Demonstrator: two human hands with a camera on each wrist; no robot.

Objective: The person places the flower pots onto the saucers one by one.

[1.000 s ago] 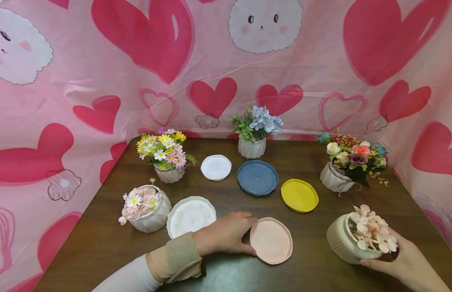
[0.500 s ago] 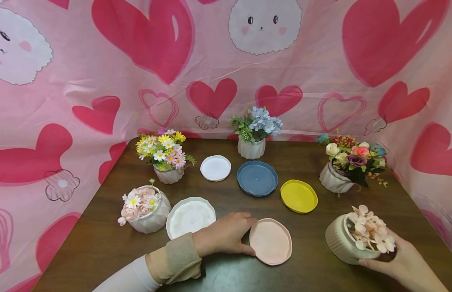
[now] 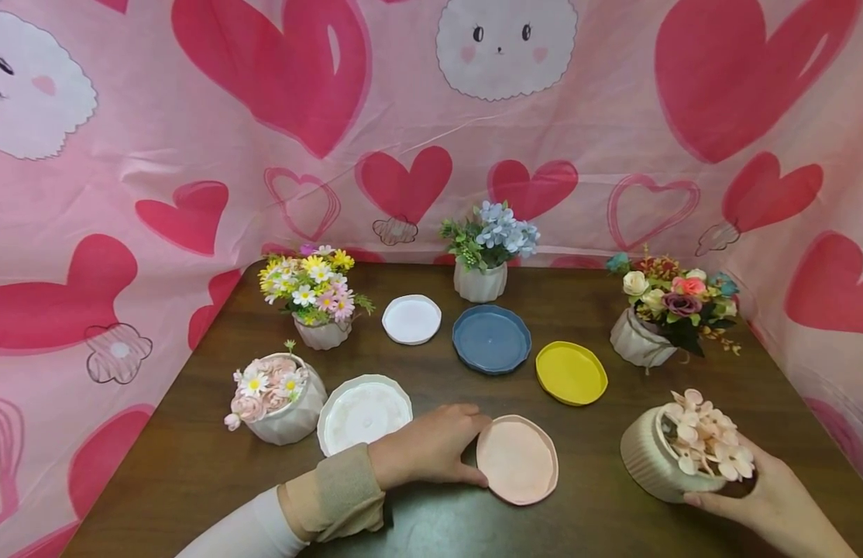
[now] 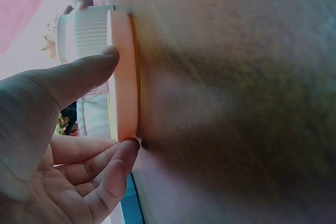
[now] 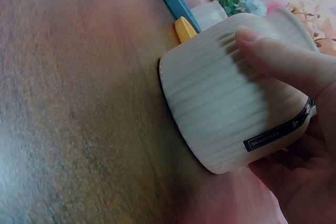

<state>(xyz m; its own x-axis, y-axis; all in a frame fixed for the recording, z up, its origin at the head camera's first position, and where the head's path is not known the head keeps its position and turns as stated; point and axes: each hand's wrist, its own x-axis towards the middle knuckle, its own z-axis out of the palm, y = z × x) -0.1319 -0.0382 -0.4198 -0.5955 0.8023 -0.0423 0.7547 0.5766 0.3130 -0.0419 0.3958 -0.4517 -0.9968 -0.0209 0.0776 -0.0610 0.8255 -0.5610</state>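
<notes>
Pink heart-printed cloth [image 3: 613, 93], hung round my dark wooden table [image 3: 585, 504].
Ribbed cream pot [image 3: 648, 457] with peach blossoms [image 3: 710, 438], one, at the table's right near side; my right hand [image 3: 773, 496] grasps it, thumb along the wall. Mixed-rose pot [image 3: 672, 310], one, behind it; daisy pot [image 3: 316, 291], one, far left; pink-rose pot [image 3: 281, 399], one, nearer me than the daisies; blue-flower pot [image 3: 489, 256], one, middle of the far edge. Broad white saucer [image 3: 365, 407], one, just beside the pink roses; blue saucer [image 3: 492, 339], one, mid-table; peach saucer [image 3: 518, 459], one, near side, its rim pinched between thumb and fingers of my left hand [image 3: 431, 446]; yellow saucer [image 3: 572, 373], one, right of the blue; small white saucer [image 3: 412, 319], one, left of the blue.
</notes>
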